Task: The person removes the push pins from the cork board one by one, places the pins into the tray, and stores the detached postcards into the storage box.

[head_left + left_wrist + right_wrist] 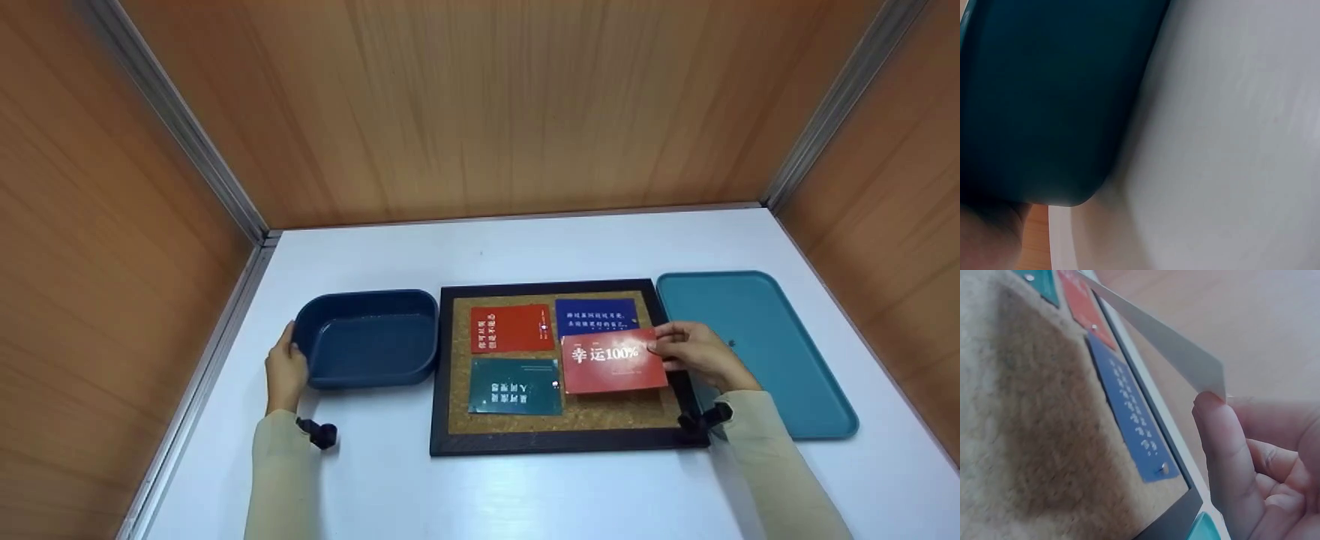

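In the head view my right hand [697, 352] pinches a red card [615, 364] with white lettering by its right edge, thumb against fingers. The card is held above a black-framed cork board [622, 420], and the right wrist view shows its pale back [1185, 354] and a shadow on the cork. A blue card [596, 311], an orange-red card [510, 328] and a green card [514, 386] are pinned to the board. My left hand [285, 371] holds the left side of a dark blue dish [367, 381]; its fingertips are partly hidden.
A flat teal tray [757, 345] lies to the right of the board. The white table [480, 495] is bounded by wood-grain panels [510, 112] at the back and both sides, with metal strips at the corners.
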`<state>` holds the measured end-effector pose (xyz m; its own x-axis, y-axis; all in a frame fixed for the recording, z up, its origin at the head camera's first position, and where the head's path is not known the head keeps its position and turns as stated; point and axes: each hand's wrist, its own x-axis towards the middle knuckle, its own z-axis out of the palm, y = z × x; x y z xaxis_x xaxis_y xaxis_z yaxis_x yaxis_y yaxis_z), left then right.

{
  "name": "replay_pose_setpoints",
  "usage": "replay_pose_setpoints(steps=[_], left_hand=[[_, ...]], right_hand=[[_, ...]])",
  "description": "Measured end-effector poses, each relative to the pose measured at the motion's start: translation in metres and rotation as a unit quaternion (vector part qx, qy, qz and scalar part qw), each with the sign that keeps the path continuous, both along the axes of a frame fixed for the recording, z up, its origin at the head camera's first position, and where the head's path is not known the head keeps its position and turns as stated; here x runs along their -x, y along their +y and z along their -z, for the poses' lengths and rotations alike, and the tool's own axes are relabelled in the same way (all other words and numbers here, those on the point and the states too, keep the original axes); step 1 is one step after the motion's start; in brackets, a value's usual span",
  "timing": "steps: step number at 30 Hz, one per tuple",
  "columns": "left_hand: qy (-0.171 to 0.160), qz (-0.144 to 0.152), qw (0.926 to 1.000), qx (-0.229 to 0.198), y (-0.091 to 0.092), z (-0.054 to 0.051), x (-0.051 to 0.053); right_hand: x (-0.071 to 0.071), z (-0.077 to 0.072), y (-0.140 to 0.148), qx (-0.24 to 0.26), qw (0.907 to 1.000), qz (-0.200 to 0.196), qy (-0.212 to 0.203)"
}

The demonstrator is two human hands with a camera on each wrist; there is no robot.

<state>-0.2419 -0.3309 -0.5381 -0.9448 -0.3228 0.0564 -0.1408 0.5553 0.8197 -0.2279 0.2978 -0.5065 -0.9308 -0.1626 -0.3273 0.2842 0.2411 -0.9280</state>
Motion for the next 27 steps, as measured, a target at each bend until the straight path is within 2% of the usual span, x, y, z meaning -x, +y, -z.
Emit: replay_pose_setpoints(steps=[4,11,16,27], left_hand=[[0.002,0.0,1.0,-0.003,0.0,0.0,0.0],[0.006,0.0,1.0,-0.007,-0.001,0.0,0.001],[0.002,-0.001,1.0,-0.009,-0.001,0.002,0.001],[0.005,0.0,1.0,-0.003,-0.001,0.002,0.001]], right_hand=[[0.005,-0.004,-0.005,-0.001,1.0,-0.006,0.006],[0.013,-0.009,-0.015,-0.044,0.9988,-0.015,0.013],[0.017,-0.013,-0.021,-0.055,0.9979,-0.027,0.022],[0.027,-0.023,-0.033,-0.029,0.9984,-0.036,0.034]])
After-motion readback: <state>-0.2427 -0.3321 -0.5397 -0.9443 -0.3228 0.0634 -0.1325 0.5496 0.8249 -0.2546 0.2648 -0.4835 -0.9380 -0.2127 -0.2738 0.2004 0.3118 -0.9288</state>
